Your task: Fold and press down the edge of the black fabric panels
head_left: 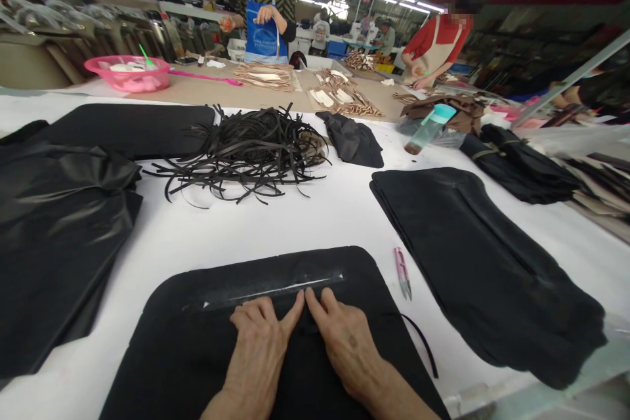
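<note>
A black sheet panel with rounded corners lies flat on the table before me. Along its upper part runs a long narrow slit, showing white, with a small white mark near each end. My left hand rests on the panel just below the slit, its thumb stretched out to the slit's lower edge and its fingers bent. Beside it, my right hand presses fingertips on the same edge, fingers apart. The two hands nearly touch at their tips. A thin black strip sticks out past the panel's right edge.
Pink-handled thread snips lie right of the panel, beside stacked black panels. Behind are a heap of black strips and a bottle. Black sheet material covers the left. Two people work across the table near a pink basin.
</note>
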The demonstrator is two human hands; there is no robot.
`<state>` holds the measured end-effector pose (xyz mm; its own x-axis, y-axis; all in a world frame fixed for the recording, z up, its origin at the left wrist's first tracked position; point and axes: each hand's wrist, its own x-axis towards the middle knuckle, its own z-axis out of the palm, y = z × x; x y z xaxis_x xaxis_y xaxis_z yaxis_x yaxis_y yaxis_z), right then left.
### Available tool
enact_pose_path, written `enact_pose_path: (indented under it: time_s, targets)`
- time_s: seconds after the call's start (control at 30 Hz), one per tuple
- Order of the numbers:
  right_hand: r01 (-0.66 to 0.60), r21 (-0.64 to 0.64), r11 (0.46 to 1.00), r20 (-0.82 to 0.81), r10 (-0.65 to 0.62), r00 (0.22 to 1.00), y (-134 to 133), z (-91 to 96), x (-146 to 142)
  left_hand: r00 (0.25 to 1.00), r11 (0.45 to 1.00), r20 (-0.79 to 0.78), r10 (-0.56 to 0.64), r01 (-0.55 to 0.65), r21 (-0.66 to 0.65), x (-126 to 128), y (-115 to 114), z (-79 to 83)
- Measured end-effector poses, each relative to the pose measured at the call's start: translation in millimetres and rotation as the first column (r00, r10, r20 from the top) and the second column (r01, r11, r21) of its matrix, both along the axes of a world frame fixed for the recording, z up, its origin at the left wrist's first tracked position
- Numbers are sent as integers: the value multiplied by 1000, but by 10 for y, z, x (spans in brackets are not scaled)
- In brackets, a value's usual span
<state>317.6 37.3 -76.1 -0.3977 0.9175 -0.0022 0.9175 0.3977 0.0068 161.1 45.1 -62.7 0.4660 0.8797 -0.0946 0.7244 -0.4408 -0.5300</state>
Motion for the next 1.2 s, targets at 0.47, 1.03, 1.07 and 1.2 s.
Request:
enact_pose_path:
  time_s: [0.47,1.03,1.07,1.2]
  targets:
    - [185,20,983,293,-183,938,-69,-20,488,999,1000,-38,-11,11,1,-10,12,53]
    - [162,105,981,227,-183,957,-89,-163,554,946,998,319,59,-56,-19,-1030,-145,-128]
    - [167,99,981,226,-185,956,-89,-162,547,943,998,328,58,-59,-5,-1089,-154,-144]
    - [200,38,979,180,-203,962,-81,-157,577,929,997,368,40,-62,48,-1268,-171,-214]
